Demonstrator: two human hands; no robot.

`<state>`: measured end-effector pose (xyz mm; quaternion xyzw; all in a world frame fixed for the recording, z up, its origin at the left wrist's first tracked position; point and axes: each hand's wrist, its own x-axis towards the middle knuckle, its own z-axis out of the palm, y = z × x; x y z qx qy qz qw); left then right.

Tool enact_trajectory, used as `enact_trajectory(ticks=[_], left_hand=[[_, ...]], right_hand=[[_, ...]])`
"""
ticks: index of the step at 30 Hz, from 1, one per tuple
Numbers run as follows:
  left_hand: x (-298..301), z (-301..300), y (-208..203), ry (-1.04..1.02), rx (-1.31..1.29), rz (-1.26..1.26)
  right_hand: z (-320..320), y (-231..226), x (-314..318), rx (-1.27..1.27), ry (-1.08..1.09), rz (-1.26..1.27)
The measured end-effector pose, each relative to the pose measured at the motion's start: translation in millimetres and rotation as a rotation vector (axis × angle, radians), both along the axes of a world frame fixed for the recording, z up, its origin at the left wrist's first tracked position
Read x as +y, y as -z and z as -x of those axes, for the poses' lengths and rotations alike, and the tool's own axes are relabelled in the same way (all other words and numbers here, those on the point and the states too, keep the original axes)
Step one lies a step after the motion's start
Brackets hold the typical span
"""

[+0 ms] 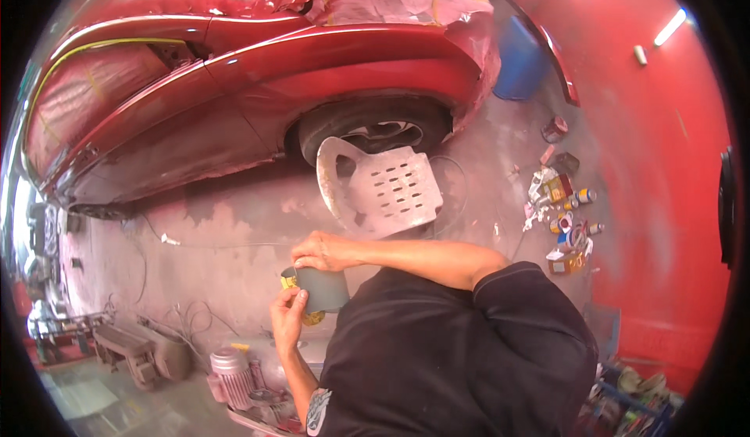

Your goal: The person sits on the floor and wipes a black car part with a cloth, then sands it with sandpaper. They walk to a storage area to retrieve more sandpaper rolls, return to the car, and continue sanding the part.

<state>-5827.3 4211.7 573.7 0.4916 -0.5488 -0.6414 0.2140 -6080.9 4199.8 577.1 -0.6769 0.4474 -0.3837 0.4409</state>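
Note:
A dark grey sheet of sandpaper (324, 290) is held in front of my body. Yellow patches show at its left and lower edges, and its left edge looks curled. My right hand (322, 251) pinches the top edge, its forearm reaching across from the right. Lower down, my left hand (287, 310) grips the left side between thumb and fingers. Just beyond my right forearm stands a dusty white plastic chair (397, 191) with slots in its seat.
A red car (258, 85), partly masked with paper, stands ahead, its wheel (375, 124) behind the chair. A blue barrel (522, 62) stands at far right. Cans and boxes (569, 234) lie by the red wall (656, 187). A motor-driven machine (233, 370) sits lower left. Hoses cross the floor.

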Motion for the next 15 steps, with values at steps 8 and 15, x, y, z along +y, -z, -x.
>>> enact_trajectory(ticks=[8, 15], left_hand=[[-64.1, -127.5, 14.2, 0.042, 0.048, 0.062], [-116.4, -185.6, -5.4, 0.083, 0.182, 0.101]], right_hand=[[-143.7, 1.3, -47.6, 0.085, 0.112, 0.211], [-223.5, -9.9, -85.5, 0.266, 0.110, 0.244]])
